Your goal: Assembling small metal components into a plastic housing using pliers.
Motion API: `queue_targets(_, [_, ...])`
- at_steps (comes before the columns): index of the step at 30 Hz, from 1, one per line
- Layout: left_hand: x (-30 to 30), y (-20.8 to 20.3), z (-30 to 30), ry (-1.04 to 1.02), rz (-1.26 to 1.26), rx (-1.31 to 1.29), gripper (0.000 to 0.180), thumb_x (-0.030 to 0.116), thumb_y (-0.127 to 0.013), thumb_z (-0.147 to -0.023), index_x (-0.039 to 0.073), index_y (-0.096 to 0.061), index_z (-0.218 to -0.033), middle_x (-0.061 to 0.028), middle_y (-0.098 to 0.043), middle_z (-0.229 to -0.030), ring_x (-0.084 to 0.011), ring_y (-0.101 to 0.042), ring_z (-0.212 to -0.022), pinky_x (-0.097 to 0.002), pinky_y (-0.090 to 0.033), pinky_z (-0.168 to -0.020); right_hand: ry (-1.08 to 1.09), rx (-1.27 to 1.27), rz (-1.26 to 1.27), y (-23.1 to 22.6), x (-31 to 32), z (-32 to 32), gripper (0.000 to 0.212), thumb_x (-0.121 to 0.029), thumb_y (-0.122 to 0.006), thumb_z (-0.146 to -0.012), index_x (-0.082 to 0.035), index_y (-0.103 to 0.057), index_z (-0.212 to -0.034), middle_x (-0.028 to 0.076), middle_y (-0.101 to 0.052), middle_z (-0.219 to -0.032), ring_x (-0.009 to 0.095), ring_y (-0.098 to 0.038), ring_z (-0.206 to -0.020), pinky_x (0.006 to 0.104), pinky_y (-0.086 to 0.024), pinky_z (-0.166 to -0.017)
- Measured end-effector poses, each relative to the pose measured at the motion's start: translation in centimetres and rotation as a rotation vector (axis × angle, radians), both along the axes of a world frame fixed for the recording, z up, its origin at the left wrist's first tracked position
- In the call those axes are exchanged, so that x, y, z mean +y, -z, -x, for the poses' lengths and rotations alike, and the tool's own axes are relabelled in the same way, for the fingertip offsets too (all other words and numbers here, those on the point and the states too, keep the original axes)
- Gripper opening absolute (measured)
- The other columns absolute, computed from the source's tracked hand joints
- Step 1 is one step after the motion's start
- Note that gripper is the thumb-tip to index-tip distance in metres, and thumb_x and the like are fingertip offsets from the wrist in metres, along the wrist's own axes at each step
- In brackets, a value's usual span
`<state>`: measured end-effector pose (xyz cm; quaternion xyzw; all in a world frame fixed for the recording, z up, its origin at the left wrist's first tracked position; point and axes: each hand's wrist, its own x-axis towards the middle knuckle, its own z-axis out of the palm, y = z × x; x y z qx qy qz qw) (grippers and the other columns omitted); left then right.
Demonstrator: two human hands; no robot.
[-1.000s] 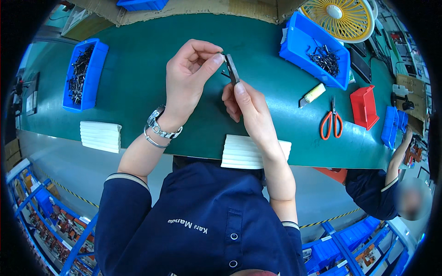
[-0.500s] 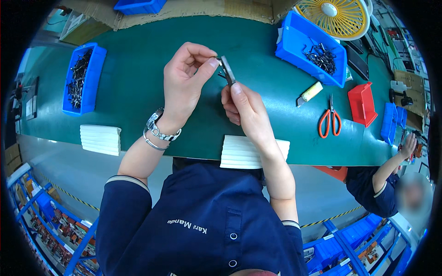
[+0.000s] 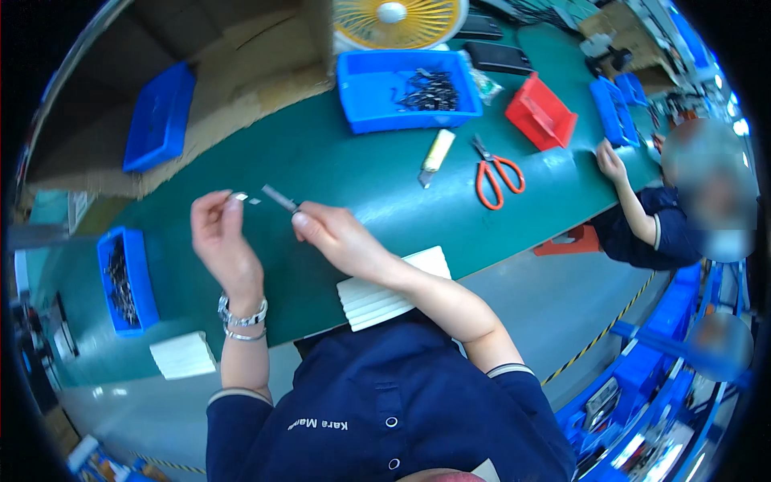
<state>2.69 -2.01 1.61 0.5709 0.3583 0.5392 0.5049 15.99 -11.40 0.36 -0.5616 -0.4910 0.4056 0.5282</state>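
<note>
My left hand (image 3: 225, 237), with a metal watch and a bangle at the wrist, pinches a small shiny piece (image 3: 239, 196) between thumb and fingertips. Just beside it shows a tiny light chip (image 3: 255, 202); whether it hangs in the air or lies on the table I cannot tell. My right hand (image 3: 341, 241) is closed around a narrow flat grey metal tool (image 3: 279, 198), whose free end points toward the left hand. A gap separates the tool from the pinched piece. Motion blurs the fine details, so the tool's exact kind is unclear.
Blue bins of small dark parts stand at the far middle (image 3: 361, 120) and left (image 3: 146, 309). Right lie a utility knife (image 3: 438, 153), orange-handled scissors (image 3: 491, 193) and a red bin (image 3: 526, 108). White ribbed pads (image 3: 185, 355) line the front edge. A co-worker's hand (image 3: 612, 163) is at far right.
My hands have come apart; the metal tool was against the small piece before and is now clear of it. The whole view has turned, and the cardboard at upper left shows more.
</note>
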Motion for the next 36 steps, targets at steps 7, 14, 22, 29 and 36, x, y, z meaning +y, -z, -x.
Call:
queue_targets(7, [-0.5,0.0,-0.1,0.165,0.103,-0.127,0.010,0.000,-0.055,-0.090,0.001,-0.054,-0.100,-0.0045,-0.055,-0.093,-0.0110,-0.053,-0.087,-0.0235,-0.043,-0.079,0.050,-0.042,-0.027,0.3,0.1,0.1,0.035,-0.032,-0.053,-0.092,0.000,-0.053,-0.078,0.019,-0.055,-0.067,0.037,-0.058,-0.065,0.0433,-0.042,-0.057])
queue_targets(14, [-1.6,0.5,-0.6,0.298,0.183,-0.087,0.010,0.002,-0.054,-0.092,0.002,-0.053,-0.102,-0.0045,-0.055,-0.094,-0.0114,-0.054,-0.088,-0.0237,-0.043,-0.081,0.061,0.176,-0.069,0.1,0.1,0.1,0.027,-0.027,-0.056,-0.092,-0.001,-0.054,-0.088,0.005,-0.049,-0.067,0.013,-0.045,-0.064,0.0306,-0.040,-0.059])
queue_targets(22, [-1.9,0.2,-0.9,0.318,0.191,-0.101,0.014,0.007,-0.055,-0.093,0.003,-0.052,-0.106,-0.0042,-0.055,-0.094,-0.0098,-0.052,-0.088,-0.0230,-0.042,-0.079,0.076,0.198,-0.086,-0.3,0.0,0.1,0.020,-0.020,-0.057,-0.088,0.000,-0.055,-0.085,0.006,-0.051,-0.067,0.012,-0.045,-0.062,0.0299,-0.039,-0.058])
queue_targets(29, [-2.2,0.1,-1.3,0.376,0.283,-0.162,0.016,0.010,-0.054,-0.095,0.004,-0.051,-0.109,-0.0032,-0.053,-0.094,-0.0088,-0.050,-0.085,-0.0231,-0.041,-0.078,0.087,0.208,-0.047,-0.6,-0.1,-0.2,0.018,-0.019,-0.058,-0.087,-0.002,-0.054,-0.084,0.002,-0.048,-0.067,0.010,-0.042,-0.063,0.0274,-0.038,-0.058])
queue_targets(36, [-2.4,-0.2,-1.2,0.376,0.286,-0.156,0.017,0.010,-0.054,-0.095,0.004,-0.050,-0.110,-0.0030,-0.053,-0.094,-0.0086,-0.050,-0.085,-0.0233,-0.041,-0.078,0.097,0.208,-0.054,-0.7,-0.2,-0.1,0.018,-0.020,-0.058,-0.087,-0.002,-0.054,-0.084,0.003,-0.048,-0.067,0.010,-0.042,-0.063,0.0279,-0.037,-0.058])
